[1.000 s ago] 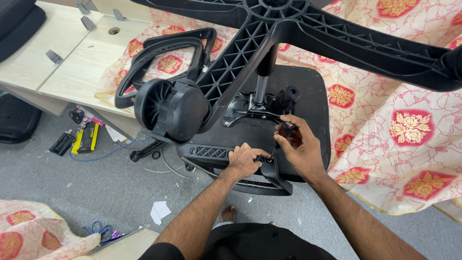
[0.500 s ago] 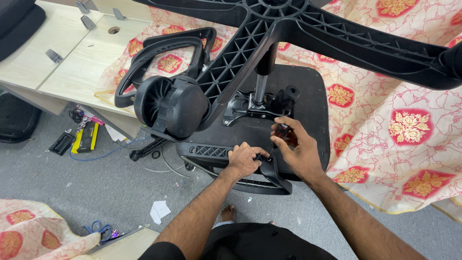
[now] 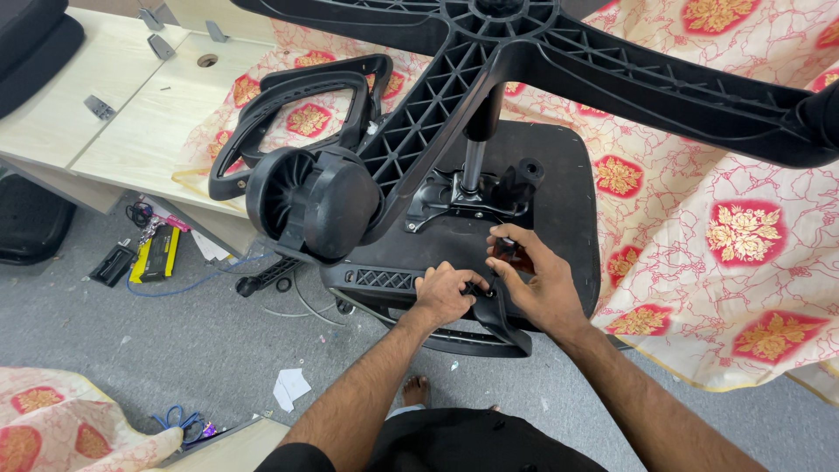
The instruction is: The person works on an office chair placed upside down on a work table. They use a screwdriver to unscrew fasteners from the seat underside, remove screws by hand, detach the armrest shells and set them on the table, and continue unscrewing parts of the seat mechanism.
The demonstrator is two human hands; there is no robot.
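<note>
An office chair lies upside down, its black seat underside point(image 3: 572, 188) facing up on a patterned cloth. The five-arm star base point(image 3: 629, 79) and a caster wheel point(image 3: 310, 201) loom above it. My left hand point(image 3: 444, 295) grips a black armrest bracket point(image 3: 494, 330) at the seat's near edge. Touching it from the right, my right hand point(image 3: 540, 284) holds a screwdriver with a dark red handle point(image 3: 509, 254), tip pointing down at the bracket. A metal mechanism plate point(image 3: 454, 201) sits just beyond my fingers.
A loose black armrest loop point(image 3: 288, 100) rests on the cloth point(image 3: 743, 236) at the left. Light wooden panels point(image 3: 131, 114) lie beyond it. On the grey floor are a yellow-black tool point(image 3: 157, 253), a blue wire, a paper scrap point(image 3: 291, 386) and a black cushion point(image 3: 31, 227).
My right hand with the screwdriver has drawn slightly closer to my left hand at the bracket. My left hand keeps the same grip.
</note>
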